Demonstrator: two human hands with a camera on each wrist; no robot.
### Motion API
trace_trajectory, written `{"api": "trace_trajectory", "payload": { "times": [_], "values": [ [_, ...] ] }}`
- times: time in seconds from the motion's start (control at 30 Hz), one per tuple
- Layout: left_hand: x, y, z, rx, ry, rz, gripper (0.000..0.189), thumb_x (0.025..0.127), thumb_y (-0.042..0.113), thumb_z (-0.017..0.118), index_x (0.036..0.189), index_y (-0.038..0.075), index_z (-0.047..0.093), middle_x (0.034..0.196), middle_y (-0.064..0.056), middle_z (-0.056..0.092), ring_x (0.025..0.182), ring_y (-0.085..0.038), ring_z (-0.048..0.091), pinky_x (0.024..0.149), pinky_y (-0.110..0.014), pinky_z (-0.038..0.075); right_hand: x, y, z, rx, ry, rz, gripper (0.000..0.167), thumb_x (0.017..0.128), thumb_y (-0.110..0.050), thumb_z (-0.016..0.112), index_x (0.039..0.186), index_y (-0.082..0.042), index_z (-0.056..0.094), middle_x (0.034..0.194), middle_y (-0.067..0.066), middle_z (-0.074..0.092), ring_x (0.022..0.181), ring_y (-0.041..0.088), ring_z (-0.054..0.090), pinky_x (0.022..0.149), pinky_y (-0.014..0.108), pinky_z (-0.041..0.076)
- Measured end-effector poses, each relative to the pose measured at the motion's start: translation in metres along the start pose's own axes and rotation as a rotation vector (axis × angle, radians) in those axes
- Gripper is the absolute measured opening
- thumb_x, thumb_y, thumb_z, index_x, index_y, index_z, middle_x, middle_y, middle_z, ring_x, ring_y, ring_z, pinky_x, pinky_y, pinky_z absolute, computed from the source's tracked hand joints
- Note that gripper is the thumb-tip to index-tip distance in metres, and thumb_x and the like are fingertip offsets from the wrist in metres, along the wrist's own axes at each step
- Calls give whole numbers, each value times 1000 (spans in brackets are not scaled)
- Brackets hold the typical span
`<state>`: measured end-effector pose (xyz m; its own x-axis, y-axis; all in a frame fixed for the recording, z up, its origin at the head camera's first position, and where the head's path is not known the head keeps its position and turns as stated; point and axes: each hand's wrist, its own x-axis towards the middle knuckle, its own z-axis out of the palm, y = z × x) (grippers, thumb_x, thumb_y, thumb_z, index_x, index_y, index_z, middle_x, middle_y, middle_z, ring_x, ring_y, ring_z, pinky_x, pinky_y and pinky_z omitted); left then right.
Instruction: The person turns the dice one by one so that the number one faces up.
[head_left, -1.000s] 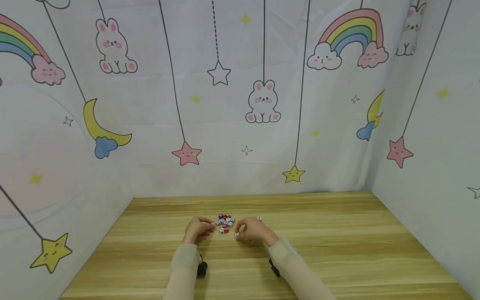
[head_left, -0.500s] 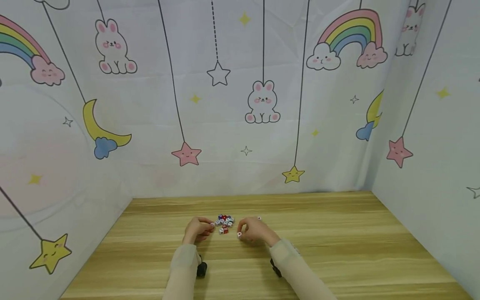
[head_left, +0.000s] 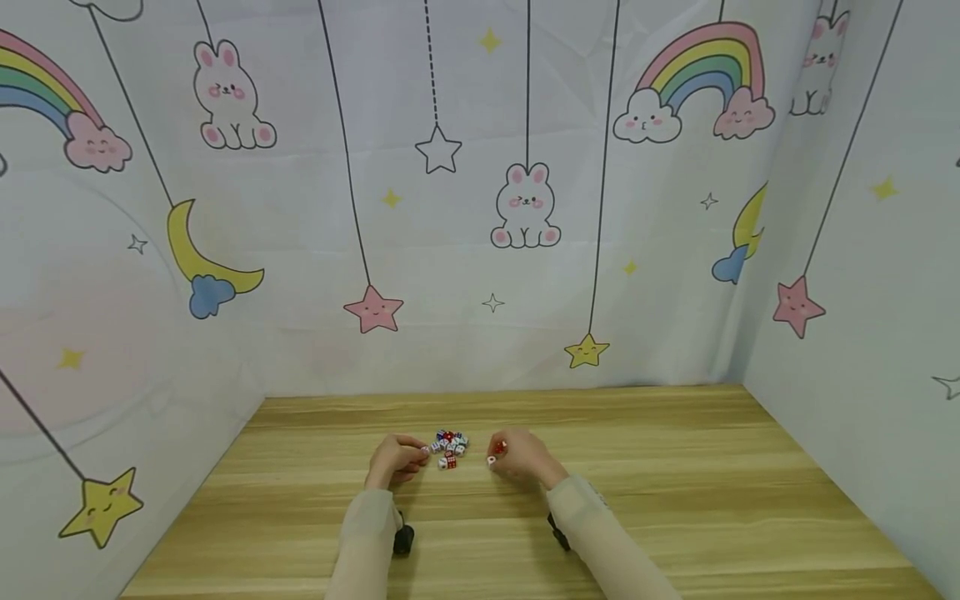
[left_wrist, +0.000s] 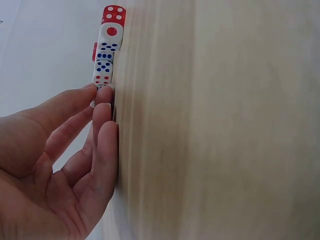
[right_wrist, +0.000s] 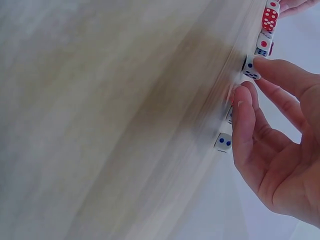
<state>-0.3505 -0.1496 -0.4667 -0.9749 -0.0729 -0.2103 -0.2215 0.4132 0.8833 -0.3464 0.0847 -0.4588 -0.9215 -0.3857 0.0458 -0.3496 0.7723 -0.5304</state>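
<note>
Pinching white dice [right_wrist: 251,69] — right hand [head_left: 523,457] clearly, left hand [head_left: 396,459] seemingly.

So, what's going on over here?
A person is handling dice with both bare hands at a wood-grain table. The left hand pinches a white die beside a cluster of mostly white and red dice. On the cluster's other side, the right hand holds another white die at its thumb. A red die shows by those fingers; I can't tell whether it's held.
</note>
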Motion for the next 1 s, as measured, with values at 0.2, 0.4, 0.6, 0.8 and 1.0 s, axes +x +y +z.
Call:
{"api": "trace_trajectory", "payload": {
  "times": [0.2,0.4,0.6,0.8,1.0],
  "values": [
    [0,-1,-1,3,-1,2,20,80,14,65,96,2,66,65,0,66,48,-7,52,44,-23,46,0,-7,-1,-33,33,-36,11,78,-16,66,88,-11,64,76,2,61,53,7,45,49,22,36],
    [0,-1,0,0,2,0,20,80,14,65,96,2,67,66,-2,67,49,-7,53,45,-23,46,4,-17,4,-20,33,-77,10,80,-17,64,89,-11,66,76,3,63,54,7,48,49,22,37],
    [1,-3,0,-1,-12,2,20,81,14,64,96,2,67,68,-3,67,50,-8,54,46,-23,46,11,-25,17,13,15,-146,13,82,-13,63,93,-9,68,85,8,68,52,5,53,48,18,41],
    [4,-4,1,1,-9,6,17,81,14,63,94,4,67,67,-2,67,50,-8,53,46,-24,45,15,-34,26,32,-6,-161,19,82,-9,60,99,-4,66,91,9,67,56,4,50,50,17,40],
    [5,-4,1,4,0,2,16,81,14,64,93,4,67,66,0,66,50,-8,53,46,-24,46,16,-39,31,-19,16,-119,18,81,-9,61,98,-7,66,94,7,66,61,6,51,54,20,41]
  ]
}}
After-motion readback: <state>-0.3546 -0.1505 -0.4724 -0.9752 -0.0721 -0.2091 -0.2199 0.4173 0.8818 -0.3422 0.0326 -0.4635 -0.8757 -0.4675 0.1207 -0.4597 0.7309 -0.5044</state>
